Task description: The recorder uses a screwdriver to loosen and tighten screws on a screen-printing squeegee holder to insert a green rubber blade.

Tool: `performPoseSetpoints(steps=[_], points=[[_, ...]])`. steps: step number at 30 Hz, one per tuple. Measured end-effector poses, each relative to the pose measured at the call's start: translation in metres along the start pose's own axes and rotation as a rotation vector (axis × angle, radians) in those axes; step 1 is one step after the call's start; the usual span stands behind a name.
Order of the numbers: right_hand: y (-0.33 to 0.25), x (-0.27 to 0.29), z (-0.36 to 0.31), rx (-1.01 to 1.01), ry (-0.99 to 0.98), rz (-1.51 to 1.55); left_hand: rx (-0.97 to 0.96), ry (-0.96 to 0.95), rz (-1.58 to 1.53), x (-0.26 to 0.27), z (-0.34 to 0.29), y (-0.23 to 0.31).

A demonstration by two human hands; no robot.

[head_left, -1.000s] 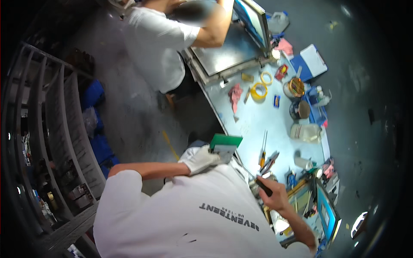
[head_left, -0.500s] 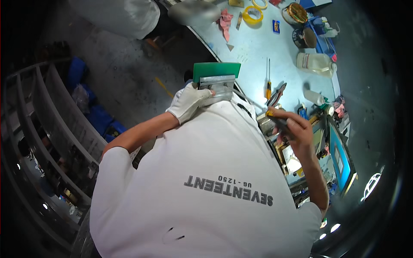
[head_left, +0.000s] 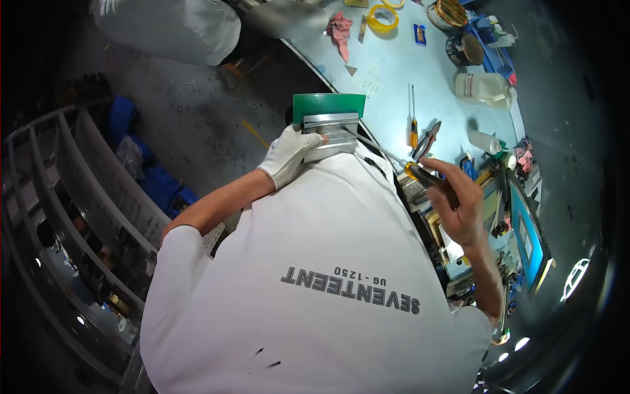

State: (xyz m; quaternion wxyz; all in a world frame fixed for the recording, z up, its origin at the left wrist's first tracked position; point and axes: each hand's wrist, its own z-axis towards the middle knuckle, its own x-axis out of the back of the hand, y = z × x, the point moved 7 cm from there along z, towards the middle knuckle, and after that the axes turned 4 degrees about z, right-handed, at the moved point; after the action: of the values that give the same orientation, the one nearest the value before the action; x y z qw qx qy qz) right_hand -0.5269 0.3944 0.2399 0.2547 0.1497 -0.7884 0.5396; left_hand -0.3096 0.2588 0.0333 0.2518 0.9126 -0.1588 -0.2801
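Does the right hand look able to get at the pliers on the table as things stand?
Probably not as it is: the right hand holds a screwdriver, which takes up its grip. Otherwise the way seems free; the pliers lie close by on the table, with nothing seen on top of them.

Pink rag [head_left: 339,33] near yellow tape [head_left: 382,27]

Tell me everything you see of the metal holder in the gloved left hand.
The metal holder looks silvery, ridged and wider than tall, with a smooth green strip along its far edge. Two small dark spots, perhaps screws, mark its face. It is held in front of the white shirt, its left side gripped by the gloved left hand. The screwdriver in the right hand meets the right spot.
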Motion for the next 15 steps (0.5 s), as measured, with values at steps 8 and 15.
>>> performPoseSetpoints(steps=[8, 15], points=[[-0.002, 0.011, 0.005, 0.096, 0.095, -0.079, 0.014, -0.05, -0.084, -0.011, 0.004, 0.016], [0.031, 0.005, 0.0, -0.287, 0.07, 0.372, -0.002, -0.116, -0.06, -0.02, 0.003, 0.03]])
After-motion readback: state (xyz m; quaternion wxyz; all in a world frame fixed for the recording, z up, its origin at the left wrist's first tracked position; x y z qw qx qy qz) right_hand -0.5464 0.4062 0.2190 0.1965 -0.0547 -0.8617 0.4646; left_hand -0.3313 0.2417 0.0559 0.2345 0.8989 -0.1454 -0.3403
